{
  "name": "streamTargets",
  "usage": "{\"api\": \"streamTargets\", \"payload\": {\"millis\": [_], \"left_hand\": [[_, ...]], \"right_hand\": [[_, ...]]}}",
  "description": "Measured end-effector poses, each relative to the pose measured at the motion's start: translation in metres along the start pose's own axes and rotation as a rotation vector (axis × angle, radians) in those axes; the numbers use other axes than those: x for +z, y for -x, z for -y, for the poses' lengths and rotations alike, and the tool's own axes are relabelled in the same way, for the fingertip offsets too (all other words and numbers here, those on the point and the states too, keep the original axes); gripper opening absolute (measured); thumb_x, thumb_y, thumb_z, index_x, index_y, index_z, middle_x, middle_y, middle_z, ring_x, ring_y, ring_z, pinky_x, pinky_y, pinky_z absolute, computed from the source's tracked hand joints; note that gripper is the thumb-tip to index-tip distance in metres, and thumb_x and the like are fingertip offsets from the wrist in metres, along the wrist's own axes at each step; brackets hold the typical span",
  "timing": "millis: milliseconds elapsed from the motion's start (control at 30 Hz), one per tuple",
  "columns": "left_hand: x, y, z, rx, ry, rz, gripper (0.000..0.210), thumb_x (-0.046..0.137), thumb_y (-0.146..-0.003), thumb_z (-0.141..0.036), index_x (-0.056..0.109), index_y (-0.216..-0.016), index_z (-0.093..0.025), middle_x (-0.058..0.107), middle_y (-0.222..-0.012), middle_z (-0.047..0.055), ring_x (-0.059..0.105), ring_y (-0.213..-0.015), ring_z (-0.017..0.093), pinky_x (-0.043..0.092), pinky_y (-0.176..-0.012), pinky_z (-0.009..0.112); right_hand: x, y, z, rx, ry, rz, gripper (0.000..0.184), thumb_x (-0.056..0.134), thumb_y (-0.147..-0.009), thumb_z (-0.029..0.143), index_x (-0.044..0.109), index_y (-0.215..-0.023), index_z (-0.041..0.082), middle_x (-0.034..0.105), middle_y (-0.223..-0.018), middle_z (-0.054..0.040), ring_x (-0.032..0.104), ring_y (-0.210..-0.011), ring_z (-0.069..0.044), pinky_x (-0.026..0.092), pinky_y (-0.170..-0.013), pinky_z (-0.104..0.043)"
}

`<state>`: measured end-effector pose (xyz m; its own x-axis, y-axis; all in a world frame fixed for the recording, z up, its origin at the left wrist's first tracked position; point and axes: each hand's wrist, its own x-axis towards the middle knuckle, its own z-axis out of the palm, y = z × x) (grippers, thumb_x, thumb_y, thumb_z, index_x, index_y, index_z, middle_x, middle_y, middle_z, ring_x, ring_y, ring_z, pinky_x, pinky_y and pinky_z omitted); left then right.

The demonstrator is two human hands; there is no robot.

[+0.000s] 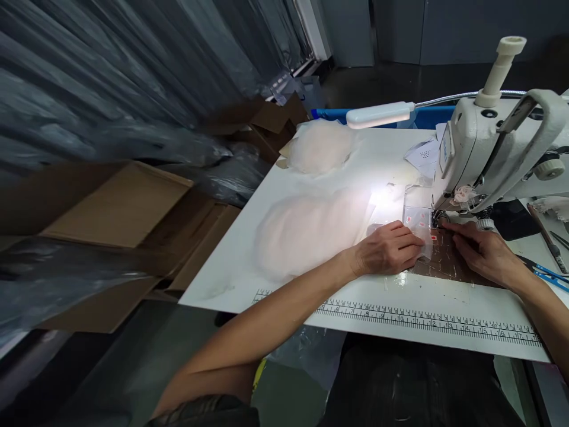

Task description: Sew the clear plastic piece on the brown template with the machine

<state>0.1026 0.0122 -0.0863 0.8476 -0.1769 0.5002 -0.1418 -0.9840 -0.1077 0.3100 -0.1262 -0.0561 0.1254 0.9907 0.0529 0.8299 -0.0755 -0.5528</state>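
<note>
Head view: the left hand [391, 249] rests bent fingers on a sheer white piece [416, 218] beside the sewing machine [462, 151] needle area; the right hand [482, 249] reaches in opposite. Whether either pinches is unclear. Best keep the piece flat, fingertips clear.

Grey sheeting [133, 71] hangs in folds at ten to eleven o'clock. An open box [118, 204] stands at nine, and a second box [273, 121] sits near twelve; clear plastic [240, 172] lies between them, towards ten. At one o'clock rise grey panels [395, 29]. Printed paper [424, 155] lies on the table [231, 267] at two. A flat black object [515, 220] rests at three, with blue-handled scissors [551, 276] between three and four. A printed ruler [400, 318] edges four to five.
</note>
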Motion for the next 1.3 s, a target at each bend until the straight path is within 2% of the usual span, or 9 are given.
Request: {"api": "streamTargets", "payload": {"millis": [200, 300, 433, 567, 633, 700, 767, 1000, 1300], "left_hand": [[-0.001, -0.002, 0.0, 0.052, 0.004, -0.102, 0.017, 0.055, -0.094, -0.017, 0.069, -0.085, -0.015, 0.077, -0.095, 0.006, 0.066, -0.075, 0.012, 0.049, -0.067, 0.028], [0.0, -0.002, 0.0, 0.051, 0.001, -0.117, 0.018, 0.054, -0.095, -0.017, 0.068, -0.083, -0.015, 0.077, -0.093, 0.005, 0.066, -0.073, 0.012, 0.049, -0.066, 0.028], [0.002, 0.0, -0.001, 0.017, 0.0, -0.051, 0.02, 0.053, -0.096, -0.019, 0.068, -0.082, -0.017, 0.077, -0.094, 0.003, 0.065, -0.073, 0.012, 0.047, -0.065, 0.028], [0.0, 0.0, 0.0, -0.006, 0.042, 0.022, 0.021, 0.051, -0.096, -0.026, 0.068, -0.086, -0.018, 0.077, -0.097, 0.003, 0.065, -0.076, 0.013, 0.046, -0.068, 0.029], [-0.004, -0.001, 0.003, -0.003, 0.065, 0.011, 0.032, 0.05, -0.096, -0.043, 0.068, -0.094, -0.017, 0.076, -0.099, 0.005, 0.065, -0.08, 0.016, 0.047, -0.071, 0.032], [-0.009, -0.002, 0.006, -0.035, 0.055, -0.002, 0.054, 0.045, -0.093, -0.062, 0.067, -0.105, -0.014, 0.075, -0.104, 0.009, 0.064, -0.083, 0.02, 0.046, -0.073, 0.036], [-0.012, -0.001, 0.01, -0.092, 0.028, 0.02, 0.067, 0.039, -0.091, -0.07, 0.064, -0.114, -0.012, 0.072, -0.112, 0.013, 0.061, -0.084, 0.022, 0.045, -0.073, 0.038], [-0.004, 0.004, 0.014, -0.121, 0.097, 0.145, 0.068, 0.034, -0.095, -0.069, 0.061, -0.116, -0.009, 0.069, -0.116, 0.017, 0.06, -0.089, 0.024, 0.049, -0.08, 0.039], [0.001, 0.007, 0.014, -0.11, 0.151, 0.091, 0.066, 0.037, -0.094, -0.069, 0.061, -0.114, -0.011, 0.068, -0.109, 0.018, 0.063, -0.093, 0.024, 0.053, -0.078, 0.04]], "right_hand": [[0.008, 0.002, -0.007, -0.025, 0.015, -0.058, 0.045, 0.043, -0.091, 0.029, 0.069, -0.126, 0.017, 0.072, -0.097, -0.0114, 0.068, -0.077, -0.022, 0.055, -0.071, -0.035], [0.012, 0.005, -0.011, -0.136, 0.036, -0.093, 0.041, 0.044, -0.093, 0.027, 0.069, -0.125, 0.02, 0.072, -0.093, -0.0102, 0.068, -0.074, -0.02, 0.056, -0.07, -0.034], [0.016, 0.012, -0.006, -0.306, 0.112, -0.073, 0.042, 0.043, -0.093, 0.02, 0.069, -0.126, 0.025, 0.069, -0.098, -0.0086, 0.067, -0.08, -0.018, 0.057, -0.07, -0.031], [0.019, 0.018, -0.001, -0.375, 0.276, -0.057, 0.039, 0.046, -0.093, 0.02, 0.071, -0.122, 0.03, 0.062, -0.101, -0.009, 0.066, -0.083, -0.019, 0.053, -0.055, -0.025], [0.021, 0.019, 0.0, -0.384, 0.324, -0.056, 0.038, 0.046, -0.094, 0.021, 0.072, -0.121, 0.031, 0.061, -0.101, -0.0091, 0.066, -0.084, -0.019, 0.051, -0.052, -0.024], [0.021, 0.019, -0.001, -0.374, 0.344, -0.046, 0.038, 0.047, -0.093, 0.021, 0.071, -0.121, 0.031, 0.06, -0.102, -0.0089, 0.065, -0.083, -0.018, 0.051, -0.052, -0.023], [0.021, 0.018, -0.002, -0.369, 0.343, -0.032, 0.038, 0.049, -0.092, 0.021, 0.071, -0.122, 0.032, 0.06, -0.102, -0.0085, 0.065, -0.083, -0.018, 0.051, -0.051, -0.022], [0.022, 0.018, -0.004, -0.378, 0.321, -0.021, 0.038, 0.05, -0.093, 0.021, 0.07, -0.123, 0.031, 0.059, -0.103, -0.0093, 0.065, -0.087, -0.019, 0.054, -0.052, -0.023], [0.02, 0.018, -0.003, -0.365, 0.324, 0.0, 0.039, 0.051, -0.093, 0.021, 0.069, -0.125, 0.032, 0.059, -0.105, -0.0093, 0.064, -0.087, -0.02, 0.054, -0.053, -0.023]]}}
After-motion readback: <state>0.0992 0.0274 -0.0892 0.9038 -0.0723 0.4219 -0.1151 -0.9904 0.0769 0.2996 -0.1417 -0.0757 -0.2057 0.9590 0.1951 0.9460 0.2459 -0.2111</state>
